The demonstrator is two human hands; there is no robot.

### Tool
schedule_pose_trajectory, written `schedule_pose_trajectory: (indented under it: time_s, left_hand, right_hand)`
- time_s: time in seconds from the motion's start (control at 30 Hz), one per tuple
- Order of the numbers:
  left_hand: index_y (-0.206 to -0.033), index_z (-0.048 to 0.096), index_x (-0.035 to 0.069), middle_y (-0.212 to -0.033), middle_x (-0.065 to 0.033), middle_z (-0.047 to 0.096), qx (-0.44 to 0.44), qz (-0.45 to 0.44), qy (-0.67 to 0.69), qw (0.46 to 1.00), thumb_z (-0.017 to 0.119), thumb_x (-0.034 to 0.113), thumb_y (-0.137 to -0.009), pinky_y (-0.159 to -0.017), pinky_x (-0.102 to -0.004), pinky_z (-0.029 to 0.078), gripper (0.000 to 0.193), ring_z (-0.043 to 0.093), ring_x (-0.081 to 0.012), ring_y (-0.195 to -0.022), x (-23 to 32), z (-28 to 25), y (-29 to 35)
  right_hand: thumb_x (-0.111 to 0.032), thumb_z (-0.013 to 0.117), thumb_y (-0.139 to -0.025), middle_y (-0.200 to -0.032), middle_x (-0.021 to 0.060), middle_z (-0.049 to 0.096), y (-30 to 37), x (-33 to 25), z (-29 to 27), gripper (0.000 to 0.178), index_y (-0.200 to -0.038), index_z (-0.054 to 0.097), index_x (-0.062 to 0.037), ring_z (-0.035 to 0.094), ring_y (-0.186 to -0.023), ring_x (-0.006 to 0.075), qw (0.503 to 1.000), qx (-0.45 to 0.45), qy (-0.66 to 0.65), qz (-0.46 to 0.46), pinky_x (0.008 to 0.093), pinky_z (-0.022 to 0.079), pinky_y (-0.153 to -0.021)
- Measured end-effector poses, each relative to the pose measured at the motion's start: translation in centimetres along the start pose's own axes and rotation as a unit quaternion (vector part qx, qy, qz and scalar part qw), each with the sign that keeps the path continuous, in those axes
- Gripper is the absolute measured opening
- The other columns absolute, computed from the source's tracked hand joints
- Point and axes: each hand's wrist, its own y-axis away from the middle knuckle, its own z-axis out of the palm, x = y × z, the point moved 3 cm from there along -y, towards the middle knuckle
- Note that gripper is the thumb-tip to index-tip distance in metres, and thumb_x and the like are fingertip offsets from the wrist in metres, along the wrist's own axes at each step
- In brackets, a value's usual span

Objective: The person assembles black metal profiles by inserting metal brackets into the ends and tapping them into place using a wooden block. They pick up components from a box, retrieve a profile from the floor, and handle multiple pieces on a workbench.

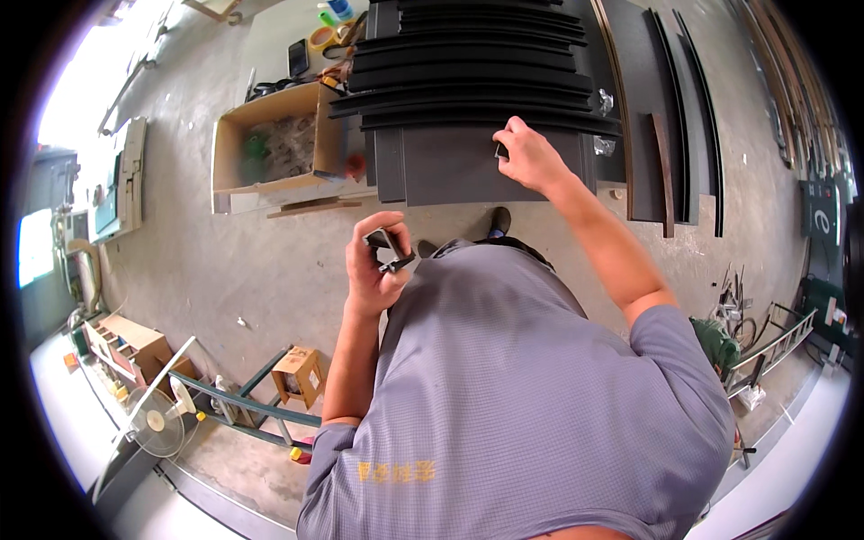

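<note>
My left hand [367, 274] is raised beside my body, its fingers wrapped round a black channel-shaped profile [389, 245] that shows its hollow end. Over the near part of the dark panels, my right hand [533, 160] pinches a small dark piece [500, 150]; its exact kind is too small to tell. Under that hand lies a stack of flat dark grey panels [441, 171]. Across the stack's far part, several long black strips [468, 85] lie side by side, running left to right.
Left of the stack stands an open cardboard box [225, 148] with a green item in it. Behind it lie a phone [298, 58] and a tape roll [321, 38]. Long panels and strips [661, 144] stand at the right. A green ladder [243, 402] and fan [156, 420] are at lower left.
</note>
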Motion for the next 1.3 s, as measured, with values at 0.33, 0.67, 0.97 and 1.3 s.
schedule_pose_trajectory:
  time_s: [0.33, 0.67, 0.97, 1.3]
  left_hand:
    - [-0.117, 0.055, -0.001, -0.081, -0.0053, 0.056, -0.024, -0.005, -0.005, 1.000, 0.079, 0.048, -0.085, -0.061, -0.0282, 0.041, 0.062, 0.050, -0.0129, -0.068, -0.2, 1.1, -0.8]
    - [-0.106, 0.053, 0.001, -0.083, -0.0046, 0.053, -0.001, -0.033, -0.034, 0.999, 0.063, 0.083, -0.084, -0.063, -0.0305, 0.041, 0.086, 0.047, -0.0147, -0.071, 1.4, 1.9, -2.5]
    - [-0.097, 0.054, -0.001, -0.079, -0.0089, 0.050, 0.023, -0.050, -0.041, 0.998, 0.049, 0.088, -0.088, -0.063, -0.0343, 0.042, 0.089, 0.048, -0.0189, -0.070, 2.5, 1.9, -3.4]
    - [-0.099, 0.052, 0.000, -0.071, -0.0107, 0.049, -0.029, -0.042, -0.086, 0.995, 0.046, 0.088, -0.088, -0.061, -0.0380, 0.043, 0.089, 0.051, -0.0271, -0.064, 2.5, 1.1, -3.5]
  right_hand:
    - [0.004, 0.064, -0.086, -0.119, 0.0099, 0.065, 1.0, -5.1, -1.7, 0.036, -0.121, 0.063, -0.0017, 0.067, -0.111, 0.0205, 0.820, -0.002, -0.572, 0.003, 0.0372, 0.054, -0.100]
    - [0.012, 0.071, -0.082, -0.134, 0.0176, 0.064, 5.2, -17.2, -4.9, 0.042, -0.121, 0.065, -0.0009, 0.063, -0.125, 0.0258, 0.712, -0.021, -0.692, -0.116, 0.0389, 0.049, -0.111]
    - [0.002, 0.083, -0.083, -0.127, 0.0177, 0.072, 6.0, -18.9, -5.5, 0.029, -0.110, 0.074, -0.0019, 0.071, -0.114, 0.0262, 0.886, 0.061, -0.425, -0.178, 0.0348, 0.058, -0.096]
    - [-0.006, 0.087, -0.082, -0.126, 0.0157, 0.073, 6.1, -19.1, -7.3, 0.052, -0.130, 0.067, -0.0031, 0.072, -0.116, 0.0239, 0.886, 0.026, -0.455, -0.085, 0.0359, 0.057, -0.102]
